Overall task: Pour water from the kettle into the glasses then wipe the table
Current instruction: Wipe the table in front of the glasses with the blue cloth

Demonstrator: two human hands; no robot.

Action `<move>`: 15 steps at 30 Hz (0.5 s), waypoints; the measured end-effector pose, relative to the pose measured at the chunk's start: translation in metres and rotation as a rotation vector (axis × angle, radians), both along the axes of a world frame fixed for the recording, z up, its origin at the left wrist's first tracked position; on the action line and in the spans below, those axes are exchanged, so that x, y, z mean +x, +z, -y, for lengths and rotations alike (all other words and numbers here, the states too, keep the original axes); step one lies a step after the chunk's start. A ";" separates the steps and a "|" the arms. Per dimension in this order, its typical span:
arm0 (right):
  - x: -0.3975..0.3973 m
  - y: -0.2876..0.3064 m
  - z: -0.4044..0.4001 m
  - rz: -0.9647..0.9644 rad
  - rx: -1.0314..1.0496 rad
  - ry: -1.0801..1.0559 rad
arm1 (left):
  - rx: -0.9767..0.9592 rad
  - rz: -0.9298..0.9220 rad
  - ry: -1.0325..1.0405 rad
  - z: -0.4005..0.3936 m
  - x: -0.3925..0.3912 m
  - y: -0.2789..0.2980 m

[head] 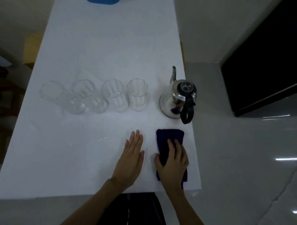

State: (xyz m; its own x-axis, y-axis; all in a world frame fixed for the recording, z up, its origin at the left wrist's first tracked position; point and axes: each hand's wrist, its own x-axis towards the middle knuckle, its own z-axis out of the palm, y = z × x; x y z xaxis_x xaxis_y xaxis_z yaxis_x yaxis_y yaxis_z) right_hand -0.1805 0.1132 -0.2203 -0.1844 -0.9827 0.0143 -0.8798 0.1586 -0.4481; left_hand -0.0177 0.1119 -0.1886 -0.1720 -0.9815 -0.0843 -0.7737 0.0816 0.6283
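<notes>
White cloth covers the long table [99, 53], which runs away from the camera over a glossy pale floor [241, 160]. Near the table's right edge stands the kettle [177, 100], a clear glass body with a metal spout pointing away from the person and a black handle turned toward them. To the kettle's left, four clear glasses [137, 94] stand in a row, the closest one just beside it and the others trailing off toward the table's left side; whether they hold water cannot be told from this view. In front of the kettle, on the person's side, a dark blue cloth [170, 136] lies flat on the table near the right edge. The person's right hand [173, 163] rests on top of it, fingers slightly bent over the fabric and the thumb at its left edge. The left hand [131, 157] lies palm down on the bare tablecloth just left of the cloth, fingers straight and together, holding nothing. Far beyond the kettle, a blue object [102, 1] sits at the table's far end, mostly cut off.
</notes>
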 end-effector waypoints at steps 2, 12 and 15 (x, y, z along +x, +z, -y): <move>-0.001 -0.011 -0.007 -0.111 -0.015 0.052 | 0.021 0.024 0.000 -0.022 0.014 -0.008; 0.046 0.007 0.003 0.016 -0.153 -0.085 | 0.008 0.200 -0.009 -0.086 0.075 -0.035; 0.060 -0.005 -0.009 -0.146 0.027 -0.005 | -0.022 0.289 0.042 -0.096 0.090 -0.038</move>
